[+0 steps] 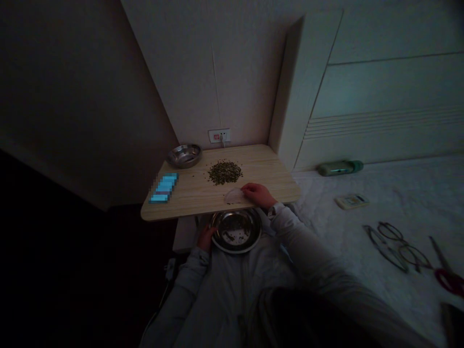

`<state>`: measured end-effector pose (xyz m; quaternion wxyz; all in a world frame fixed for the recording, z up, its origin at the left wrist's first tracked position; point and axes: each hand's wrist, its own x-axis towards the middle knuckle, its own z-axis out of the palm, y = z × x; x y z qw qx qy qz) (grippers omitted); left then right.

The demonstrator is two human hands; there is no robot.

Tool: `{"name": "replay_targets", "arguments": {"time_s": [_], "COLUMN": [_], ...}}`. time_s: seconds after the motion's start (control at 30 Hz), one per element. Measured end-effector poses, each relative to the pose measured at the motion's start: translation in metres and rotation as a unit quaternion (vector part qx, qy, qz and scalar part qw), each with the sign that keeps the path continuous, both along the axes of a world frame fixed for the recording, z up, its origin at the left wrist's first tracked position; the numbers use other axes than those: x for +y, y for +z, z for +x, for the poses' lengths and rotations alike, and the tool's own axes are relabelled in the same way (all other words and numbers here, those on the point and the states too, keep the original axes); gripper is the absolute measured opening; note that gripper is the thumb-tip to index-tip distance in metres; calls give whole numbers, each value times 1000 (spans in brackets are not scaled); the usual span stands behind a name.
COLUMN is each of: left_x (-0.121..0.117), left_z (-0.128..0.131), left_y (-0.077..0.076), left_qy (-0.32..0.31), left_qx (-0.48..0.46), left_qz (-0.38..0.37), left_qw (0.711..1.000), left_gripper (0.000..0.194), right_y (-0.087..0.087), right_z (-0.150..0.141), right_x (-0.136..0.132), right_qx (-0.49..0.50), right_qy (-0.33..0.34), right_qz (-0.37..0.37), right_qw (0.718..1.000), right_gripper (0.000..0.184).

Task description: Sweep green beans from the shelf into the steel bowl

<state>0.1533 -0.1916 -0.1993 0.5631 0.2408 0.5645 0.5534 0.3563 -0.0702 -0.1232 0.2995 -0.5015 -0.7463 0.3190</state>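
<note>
On the wooden board [266, 166] lies a spread pile of small dark greenish grains [224, 172]. My right hand [258, 194] is closed on a thin, pale, rounded flat piece [234, 195] near the board's front edge. A few loose grains lie around that piece. Below the edge, my left hand [206, 238] grips the left rim of a shiny metal basin [235, 251] resting at my lap. Some dark grains are scattered in the basin's bottom. Part of its far rim is hidden under the board.
A second metal bowl [184, 156] stands at the board's back left, with a lit phone [164, 188] in front. On the bed to the right are a green bottle [340, 167], a small pale device [351, 201], eyeglasses [398, 246] and red-handled scissors [449, 281]. A wall socket [219, 136] is behind.
</note>
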Motion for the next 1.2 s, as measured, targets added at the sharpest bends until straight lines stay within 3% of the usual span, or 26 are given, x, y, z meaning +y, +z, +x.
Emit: {"name": "replay_targets", "arguments": {"time_s": [0.23,0.57,0.77,0.9,1.03,1.2], "left_x": [-1,0,0,0,0,0], "left_z": [2,1,1,0,1,1], "left_y": [8,0,2,0,0,0], "left_qy": [-6,3,4,7,6,14], "left_qx": [-11,-17,-24,-6,-3,42], "left_qz": [8,15,9,-9,18,-6], "left_qw": [1000,1000,1000,1000,1000,999], "left_gripper": [30,34,33,29,32,31], "right_y": [1,0,0,-1,-2,0], "right_z": [1,2,-3,-16,-24,-24], "right_x": [-2,-3,5,11,13,9], "right_qx": [0,58,149,96,41,-20], "right_qy": [21,60,-7,-42,-55,-52], "right_qz": [-24,-74,-74,-38,-16,12], "right_qw": [1000,994,986,994,998,998], "right_gripper": [18,18,20,21,23,23]}}
